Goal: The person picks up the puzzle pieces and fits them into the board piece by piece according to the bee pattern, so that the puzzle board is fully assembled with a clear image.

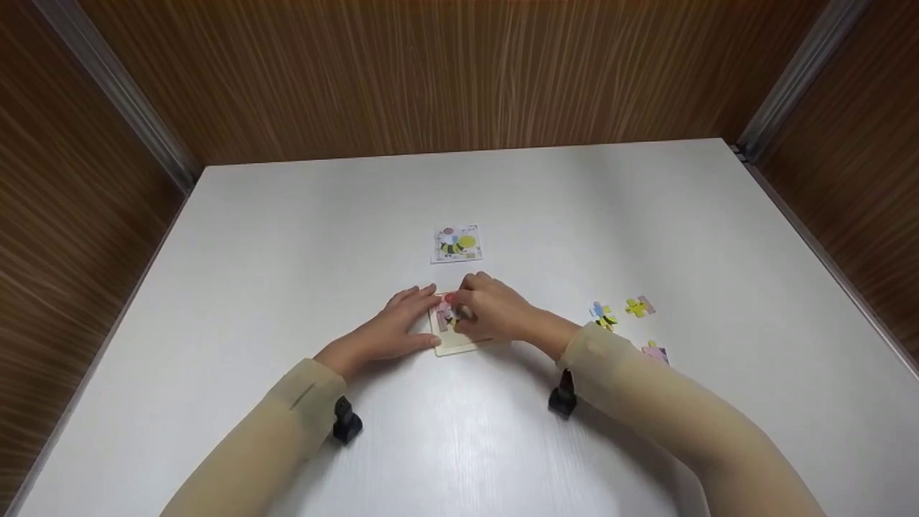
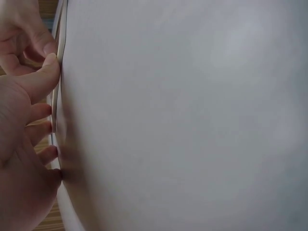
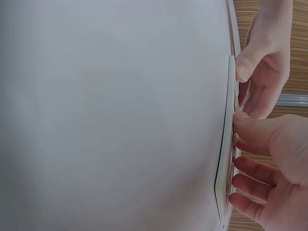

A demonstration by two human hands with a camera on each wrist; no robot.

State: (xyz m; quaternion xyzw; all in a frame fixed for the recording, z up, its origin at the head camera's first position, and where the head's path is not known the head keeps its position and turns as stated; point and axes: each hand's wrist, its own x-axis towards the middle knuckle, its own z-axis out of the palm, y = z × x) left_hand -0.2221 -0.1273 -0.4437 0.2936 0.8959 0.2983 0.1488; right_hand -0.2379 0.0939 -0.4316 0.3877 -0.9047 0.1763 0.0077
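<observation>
In the head view a small pale puzzle board (image 1: 454, 347) lies flat on the table, with pink and red picture pieces in its upper left part. My left hand (image 1: 402, 327) steadies the board's left side, its fingers fairly straight and the thumb on the lower left corner. Over the middle of the board, my right hand (image 1: 495, 309) has its fingers and thumb curled down round a puzzle piece (image 1: 454, 323), mostly hidden by the hand. From the right wrist, the board (image 3: 225, 154) shows edge-on, with the right thumb (image 3: 245, 120) at its upper face.
Loose puzzle pieces lie right of the board: a blue and yellow one (image 1: 603, 316), a yellow one (image 1: 639, 306) and a pink one (image 1: 655, 352) partly behind the right sleeve. A square bee picture (image 1: 457, 244) lies beyond the board. Wood-grain panels (image 1: 459, 79) border the white table (image 1: 323, 215).
</observation>
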